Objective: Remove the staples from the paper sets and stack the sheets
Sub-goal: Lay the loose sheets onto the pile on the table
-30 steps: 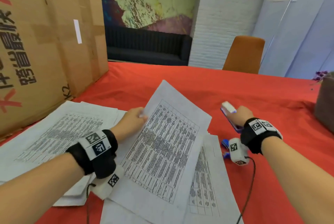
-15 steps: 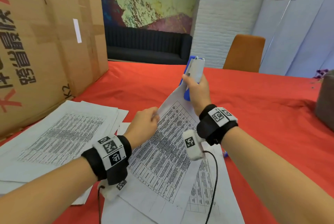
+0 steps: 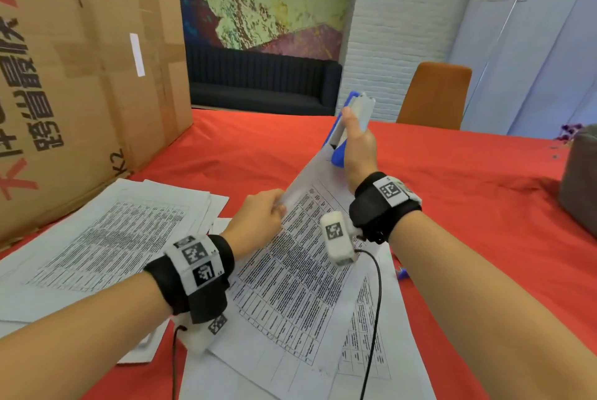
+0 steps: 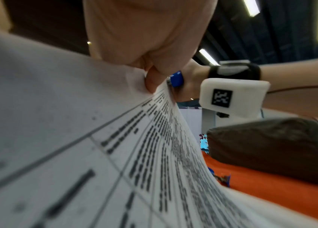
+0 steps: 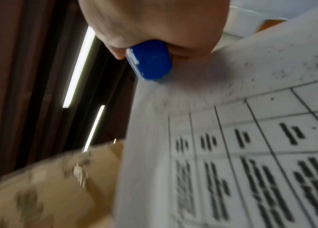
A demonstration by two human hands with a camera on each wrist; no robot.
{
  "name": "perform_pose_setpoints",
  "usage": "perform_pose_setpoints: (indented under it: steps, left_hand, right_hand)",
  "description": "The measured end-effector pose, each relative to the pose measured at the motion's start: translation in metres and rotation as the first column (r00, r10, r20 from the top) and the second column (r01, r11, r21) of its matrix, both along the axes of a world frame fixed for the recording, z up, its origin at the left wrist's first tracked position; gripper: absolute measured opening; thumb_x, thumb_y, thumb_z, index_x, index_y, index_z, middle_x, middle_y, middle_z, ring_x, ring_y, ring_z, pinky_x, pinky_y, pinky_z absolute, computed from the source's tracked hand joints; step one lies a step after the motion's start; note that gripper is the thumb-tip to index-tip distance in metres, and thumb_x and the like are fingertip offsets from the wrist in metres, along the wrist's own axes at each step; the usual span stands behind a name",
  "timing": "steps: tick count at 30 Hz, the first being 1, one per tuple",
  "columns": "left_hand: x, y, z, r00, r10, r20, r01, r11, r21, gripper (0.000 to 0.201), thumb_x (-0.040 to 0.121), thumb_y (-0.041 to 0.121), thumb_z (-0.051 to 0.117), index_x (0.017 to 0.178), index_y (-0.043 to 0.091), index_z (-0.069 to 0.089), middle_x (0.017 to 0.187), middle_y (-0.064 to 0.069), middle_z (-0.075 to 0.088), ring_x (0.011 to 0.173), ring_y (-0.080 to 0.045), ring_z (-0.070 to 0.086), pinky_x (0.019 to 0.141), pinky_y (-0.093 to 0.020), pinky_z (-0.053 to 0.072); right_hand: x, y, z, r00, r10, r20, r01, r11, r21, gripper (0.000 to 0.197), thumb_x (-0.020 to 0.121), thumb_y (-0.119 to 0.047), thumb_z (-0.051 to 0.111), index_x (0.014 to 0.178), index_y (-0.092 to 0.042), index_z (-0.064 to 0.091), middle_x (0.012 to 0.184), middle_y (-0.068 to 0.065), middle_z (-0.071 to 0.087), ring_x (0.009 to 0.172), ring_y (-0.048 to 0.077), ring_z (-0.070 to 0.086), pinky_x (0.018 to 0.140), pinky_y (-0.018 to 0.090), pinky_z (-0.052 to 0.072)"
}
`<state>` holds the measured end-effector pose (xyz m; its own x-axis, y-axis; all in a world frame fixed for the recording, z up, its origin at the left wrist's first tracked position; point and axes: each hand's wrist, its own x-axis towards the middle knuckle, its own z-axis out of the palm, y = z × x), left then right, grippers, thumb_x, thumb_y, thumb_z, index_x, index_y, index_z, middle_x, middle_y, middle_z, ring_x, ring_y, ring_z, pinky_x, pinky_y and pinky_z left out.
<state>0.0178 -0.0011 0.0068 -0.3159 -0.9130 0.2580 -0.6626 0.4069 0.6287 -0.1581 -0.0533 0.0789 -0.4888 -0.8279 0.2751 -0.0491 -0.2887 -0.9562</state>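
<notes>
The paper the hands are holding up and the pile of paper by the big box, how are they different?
The held paper set is lifted at its top corner, where the left hand pinches it and the right hand holds a blue staple remover against it. The paper pile lies flat on the red tablecloth, untouched. The held set tilts diagonally; the pile sits fanned. Both carry printed tables.

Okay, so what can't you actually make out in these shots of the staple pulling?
- The staple: in the head view the right hand and blue staple remover cover the paper set's lifted corner.
- The table text: too small in the head view, blurred in both wrist views.
- The left hand's fingertips: tucked behind the sheet's edge.
- The small blue object: too small to identify.
</notes>
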Motion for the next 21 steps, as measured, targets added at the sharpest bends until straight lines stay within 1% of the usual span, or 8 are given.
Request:
perform_pose_setpoints:
  steps: [4, 8, 13, 14, 16, 18, 20, 21]
  left_hand:
    - [0.045, -0.028, 0.015, 0.99, 0.135, -0.038, -0.133, 0.99, 0.057, 0.018, 0.092, 0.004, 0.046, 0.097, -0.005, 0.061, 0.097, -0.022, 0.063, 0.084, -0.027, 0.056, 0.07, -0.033, 0.038]
    - [0.126, -0.056, 0.04, 0.938, 0.327, 0.116, -0.337, 0.937, 0.087, 0.022, 0.092, 0.006, 0.047, 0.103, -0.001, 0.064, 0.101, -0.018, 0.062, 0.096, -0.034, 0.06, 0.073, -0.032, 0.039]
    - [0.197, -0.085, 0.042, 0.754, 0.523, 0.398, -0.563, 0.826, -0.02, 0.038, 0.089, 0.005, 0.052, 0.127, 0.003, 0.051, 0.125, -0.021, 0.057, 0.11, -0.039, 0.054, 0.089, -0.041, 0.046]
    - [0.194, -0.088, 0.037, 0.751, 0.531, 0.392, -0.559, 0.828, -0.049, 0.052, 0.085, 0.005, 0.059, 0.134, 0.006, 0.045, 0.129, -0.021, 0.055, 0.114, -0.039, 0.053, 0.094, -0.044, 0.046]
    - [0.164, -0.084, 0.026, 0.847, 0.458, 0.27, -0.486, 0.873, 0.045, 0.067, 0.082, 0.009, 0.069, 0.14, 0.009, 0.036, 0.134, -0.019, 0.051, 0.119, -0.036, 0.051, 0.098, -0.043, 0.044]
    - [0.117, -0.071, 0.011, 0.962, 0.27, 0.049, -0.271, 0.906, 0.326, 0.05, 0.086, 0.012, 0.067, 0.131, 0.006, 0.047, 0.13, -0.019, 0.054, 0.112, -0.031, 0.055, 0.095, -0.04, 0.045]
    - [0.069, -0.058, -0.003, 0.985, 0.127, -0.114, -0.035, 0.807, 0.589, 0.031, 0.09, 0.016, 0.062, 0.119, 0.004, 0.055, 0.127, -0.023, 0.056, 0.105, -0.027, 0.058, 0.094, -0.035, 0.046]
    - [0.049, -0.055, -0.009, 0.988, 0.082, -0.13, 0.024, 0.751, 0.66, 0.035, 0.09, 0.02, 0.062, 0.12, 0.003, 0.053, 0.127, -0.024, 0.055, 0.105, -0.026, 0.058, 0.093, -0.033, 0.048]
  right_hand:
    - [-0.029, -0.01, -0.004, 0.924, -0.102, 0.369, 0.093, 0.995, 0.042, 0.027, 0.089, -0.046, 0.057, 0.081, -0.02, 0.056, 0.078, -0.001, 0.053, 0.063, 0.013, 0.049, 0.064, 0.026, 0.042]
    - [-0.053, -0.01, -0.06, 0.752, -0.015, 0.659, -0.059, 0.994, 0.09, 0.032, 0.094, -0.048, 0.046, 0.079, -0.02, 0.045, 0.073, 0.003, 0.046, 0.063, 0.017, 0.047, 0.059, 0.028, 0.042]
    - [-0.05, -0.001, -0.136, 0.522, -0.076, 0.85, -0.155, 0.971, 0.182, 0.038, 0.093, -0.048, 0.049, 0.095, -0.009, 0.047, 0.081, 0.01, 0.049, 0.07, 0.026, 0.051, 0.065, 0.038, 0.046]
    - [-0.048, 0.0, -0.145, 0.507, -0.09, 0.857, -0.135, 0.974, 0.181, 0.037, 0.093, -0.047, 0.049, 0.091, -0.01, 0.047, 0.08, 0.01, 0.049, 0.07, 0.025, 0.052, 0.066, 0.038, 0.046]
    - [-0.045, 0.001, -0.157, 0.498, -0.085, 0.863, -0.092, 0.984, 0.151, 0.032, 0.094, -0.043, 0.049, 0.085, -0.013, 0.046, 0.08, 0.009, 0.049, 0.071, 0.023, 0.052, 0.067, 0.038, 0.047]
    - [-0.045, 0.002, -0.164, 0.487, -0.06, 0.871, -0.059, 0.993, 0.102, 0.028, 0.095, -0.04, 0.051, 0.085, -0.015, 0.047, 0.082, 0.008, 0.05, 0.074, 0.022, 0.053, 0.069, 0.038, 0.049]
    - [-0.048, 0.003, -0.169, 0.477, -0.038, 0.878, -0.056, 0.996, 0.073, 0.028, 0.094, -0.041, 0.052, 0.086, -0.015, 0.047, 0.083, 0.008, 0.05, 0.076, 0.022, 0.054, 0.069, 0.039, 0.052]
    - [-0.05, 0.003, -0.171, 0.473, -0.032, 0.88, -0.057, 0.996, 0.066, 0.028, 0.094, -0.042, 0.052, 0.086, -0.015, 0.048, 0.082, 0.009, 0.051, 0.076, 0.022, 0.055, 0.067, 0.039, 0.053]
